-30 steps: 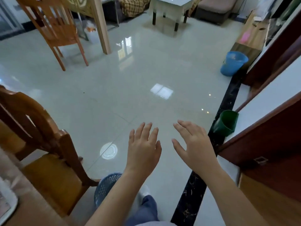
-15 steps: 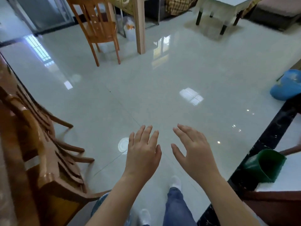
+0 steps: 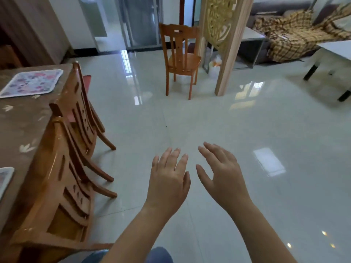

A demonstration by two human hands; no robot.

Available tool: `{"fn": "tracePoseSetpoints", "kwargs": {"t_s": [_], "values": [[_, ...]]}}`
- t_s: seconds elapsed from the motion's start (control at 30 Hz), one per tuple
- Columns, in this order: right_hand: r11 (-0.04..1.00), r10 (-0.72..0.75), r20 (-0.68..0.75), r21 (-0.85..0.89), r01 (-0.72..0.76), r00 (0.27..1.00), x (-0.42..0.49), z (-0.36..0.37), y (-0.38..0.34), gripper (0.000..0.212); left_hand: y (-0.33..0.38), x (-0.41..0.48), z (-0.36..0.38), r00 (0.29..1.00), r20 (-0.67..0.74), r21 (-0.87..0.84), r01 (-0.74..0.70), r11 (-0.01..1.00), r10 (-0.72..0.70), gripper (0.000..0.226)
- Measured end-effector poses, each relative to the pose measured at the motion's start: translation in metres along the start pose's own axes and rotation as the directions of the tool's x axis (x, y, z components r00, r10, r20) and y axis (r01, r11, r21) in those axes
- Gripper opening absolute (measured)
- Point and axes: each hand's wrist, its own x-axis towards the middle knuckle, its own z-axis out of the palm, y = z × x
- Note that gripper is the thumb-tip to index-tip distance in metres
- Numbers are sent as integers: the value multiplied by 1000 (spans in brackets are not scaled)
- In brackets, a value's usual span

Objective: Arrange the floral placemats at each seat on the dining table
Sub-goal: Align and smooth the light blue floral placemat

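Far to the left of both hands stands the brown dining table with a pale leaf-patterned cover [image 3: 20,118], and on its far end lies a rectangular floral placemat in pink and purple with a white border [image 3: 31,82], flat, well beyond the hands' reach. The white corner of a second placemat [image 3: 4,179] shows at the picture's left edge, nearer the person, level with the left hand. Between the table and the hands, two glossy orange-brown wooden chairs [image 3: 62,168] are pushed in against the table's side, one behind the other. The left hand [image 3: 168,179] hangs palm down over the shiny pale tiled floor [image 3: 247,130], fingers spread and loose, holding nothing. Just beside it, not touching, the right hand [image 3: 221,174] is the same, fingers fanned wide and bare. Well ahead of both hands a third wooden chair [image 3: 180,59] stands alone beside a carved light wooden screen post [image 3: 227,46]
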Motion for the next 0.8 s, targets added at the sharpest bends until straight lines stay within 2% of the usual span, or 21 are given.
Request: {"fn": "tracePoseSetpoints", "kwargs": {"t_s": [0.2,0.4,0.63,0.8], "values": [[990,-136,39,40,135,990,94,31,-3,41,-48,52,7,987,-44,104,157,982,-153,43],[964,-266,93,39,264,959,206,81,-17,42,-123,129,23,940,-149,86,322,943,-307,41],[923,-385,110,58,381,916,342,143,-54,43,-219,224,27,896,-253,80,396,915,-366,39],[895,-445,148,100,434,883,401,191,-70,42,-275,258,34,856,-242,99,490,866,-457,40]]}}
